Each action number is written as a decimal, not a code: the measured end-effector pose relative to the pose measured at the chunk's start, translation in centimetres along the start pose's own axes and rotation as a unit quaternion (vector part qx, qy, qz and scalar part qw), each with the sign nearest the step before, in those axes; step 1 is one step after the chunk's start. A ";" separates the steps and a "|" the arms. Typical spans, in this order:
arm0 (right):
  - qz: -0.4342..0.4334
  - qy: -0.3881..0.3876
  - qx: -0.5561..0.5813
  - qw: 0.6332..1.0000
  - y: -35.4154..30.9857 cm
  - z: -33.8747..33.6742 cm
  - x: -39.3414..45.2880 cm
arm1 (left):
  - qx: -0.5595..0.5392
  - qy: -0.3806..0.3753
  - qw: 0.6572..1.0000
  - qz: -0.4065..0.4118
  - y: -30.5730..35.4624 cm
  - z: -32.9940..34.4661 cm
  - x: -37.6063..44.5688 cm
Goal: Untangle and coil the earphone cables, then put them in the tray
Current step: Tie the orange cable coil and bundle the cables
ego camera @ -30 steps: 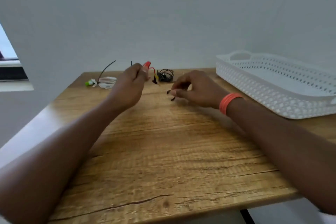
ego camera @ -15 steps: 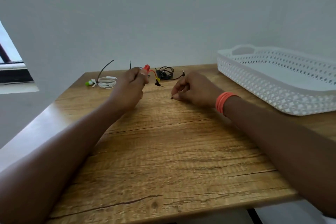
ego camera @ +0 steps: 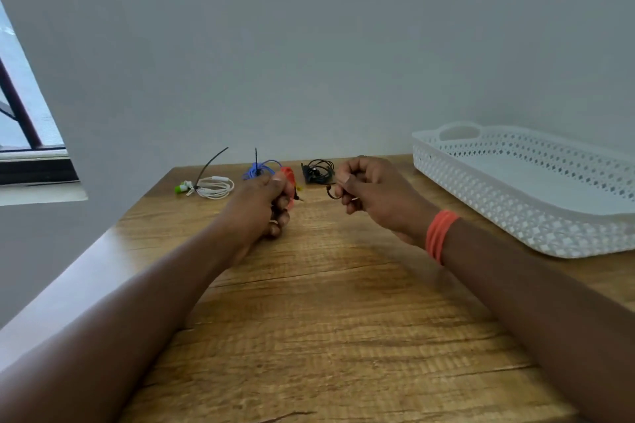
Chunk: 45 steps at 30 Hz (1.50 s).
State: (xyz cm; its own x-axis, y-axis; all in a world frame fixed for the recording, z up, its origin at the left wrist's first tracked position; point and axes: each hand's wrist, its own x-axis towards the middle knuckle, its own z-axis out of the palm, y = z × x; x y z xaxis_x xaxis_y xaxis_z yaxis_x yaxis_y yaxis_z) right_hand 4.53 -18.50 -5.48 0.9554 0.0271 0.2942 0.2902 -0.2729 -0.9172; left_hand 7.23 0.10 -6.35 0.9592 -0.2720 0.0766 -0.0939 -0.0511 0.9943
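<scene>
Wooden table [ego camera: 343,336] against a plain grey wall [ego camera: 309,45].

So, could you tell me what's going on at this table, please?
A person is working on earphone cables. The left hand grips a red earphone bundle; the right hand pinches a small dark tie. White, blue and black earphones lie bundled at the table's far edge. The tray holds nothing yet.
</scene>
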 end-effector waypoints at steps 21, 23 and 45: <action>-0.095 0.022 0.043 0.994 -1.0 1.6 -1.2 | -0.089 -0.131 0.987 0.030 1.0 1.9 -1.6; -0.111 0.021 0.031 0.993 -1.2 1.6 -1.3 | -0.098 -0.140 0.985 0.019 1.0 1.9 -1.6; -0.188 0.016 -0.054 0.980 -1.8 2.1 -2.2 | -0.120 -0.096 0.986 0.067 1.2 1.8 -1.4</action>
State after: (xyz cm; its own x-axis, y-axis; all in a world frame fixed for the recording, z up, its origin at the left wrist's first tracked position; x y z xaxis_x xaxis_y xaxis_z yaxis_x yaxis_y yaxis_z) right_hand 2.04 -16.04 -5.02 0.7789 0.1159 0.6163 0.6127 -0.3503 -0.7084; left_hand 5.32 -1.31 -5.37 0.8725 -0.4388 0.2150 -0.1277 0.2200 0.9671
